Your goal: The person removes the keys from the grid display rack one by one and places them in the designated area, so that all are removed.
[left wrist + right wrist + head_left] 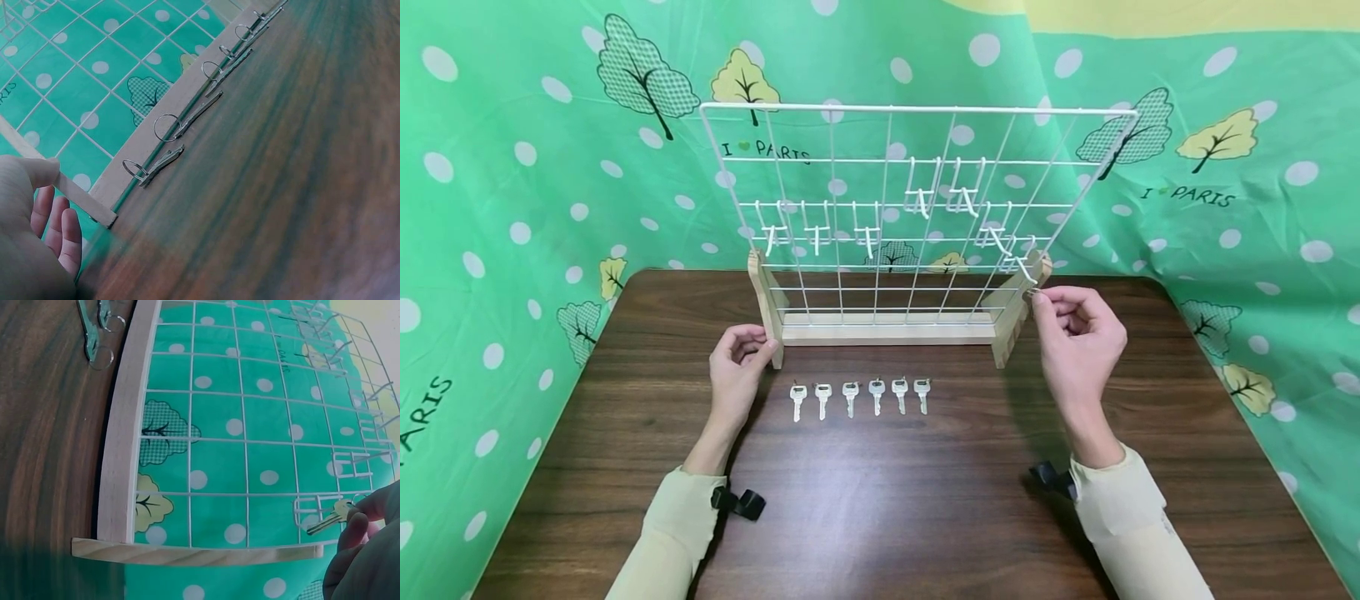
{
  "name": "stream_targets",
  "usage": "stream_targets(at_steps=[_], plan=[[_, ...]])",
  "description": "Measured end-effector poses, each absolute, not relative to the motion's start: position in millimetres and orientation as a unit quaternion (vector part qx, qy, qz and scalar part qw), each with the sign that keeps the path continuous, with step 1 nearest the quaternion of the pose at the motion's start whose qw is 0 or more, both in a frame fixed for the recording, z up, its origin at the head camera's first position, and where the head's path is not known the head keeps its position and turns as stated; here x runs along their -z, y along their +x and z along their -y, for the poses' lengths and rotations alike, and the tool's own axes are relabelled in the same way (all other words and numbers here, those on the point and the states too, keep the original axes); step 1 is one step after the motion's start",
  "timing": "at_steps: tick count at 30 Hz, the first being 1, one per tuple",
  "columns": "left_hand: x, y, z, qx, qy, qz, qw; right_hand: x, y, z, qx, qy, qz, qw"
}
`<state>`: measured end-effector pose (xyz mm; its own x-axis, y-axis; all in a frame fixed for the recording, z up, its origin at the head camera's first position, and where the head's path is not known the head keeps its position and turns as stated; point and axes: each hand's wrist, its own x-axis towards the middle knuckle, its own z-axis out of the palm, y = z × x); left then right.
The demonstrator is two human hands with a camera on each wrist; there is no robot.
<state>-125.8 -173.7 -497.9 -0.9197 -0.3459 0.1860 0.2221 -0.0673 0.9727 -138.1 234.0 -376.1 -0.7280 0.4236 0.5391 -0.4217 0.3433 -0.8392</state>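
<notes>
A white wire grid rack (917, 108) stands in a pale wooden base (887, 335) on the table. My left hand (733, 379) grips the base's left wooden leg (87, 199), with the thumb on its near side. At the rack's right side, my right hand (1078, 342) pinches a key (328, 520) by its ring end between thumb and fingertips. That key is beside the lowest right hook (1021, 267), its blade overlapping the hook in the right wrist view. Several silver keys (850, 398) with small rings lie in a row before the base.
More white hooks (867, 237) hang on the grid at different heights, two of them higher up (964, 196). The dark wood table (880, 517) reaches back to a green patterned cloth (512, 208) behind and at both sides.
</notes>
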Motion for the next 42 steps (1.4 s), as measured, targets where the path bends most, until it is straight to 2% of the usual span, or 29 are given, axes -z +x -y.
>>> stream_targets(at_steps=[10, 25, 34, 42], plan=[[497.7, -125.8, 173.6, 0.728, 0.049, 0.656, 0.196, 378.5, -126.5, -234.5, -0.556, 0.021, 0.756, 0.343], [497.4, -126.1, 173.1, 0.726, 0.050, 0.657, 0.197, 395.0, -120.3, -235.8, -0.559, 0.037, 0.783, 0.271], [497.4, -125.8, 173.0, 0.728, 0.054, 0.655, 0.194, 410.2, -120.0, -229.6, -0.560, 0.045, 0.799, 0.215], [497.2, -125.7, 172.7, 0.734, 0.054, 0.649, 0.191, 426.1, -121.9, -226.4, -0.553, 0.055, 0.821, 0.134]])
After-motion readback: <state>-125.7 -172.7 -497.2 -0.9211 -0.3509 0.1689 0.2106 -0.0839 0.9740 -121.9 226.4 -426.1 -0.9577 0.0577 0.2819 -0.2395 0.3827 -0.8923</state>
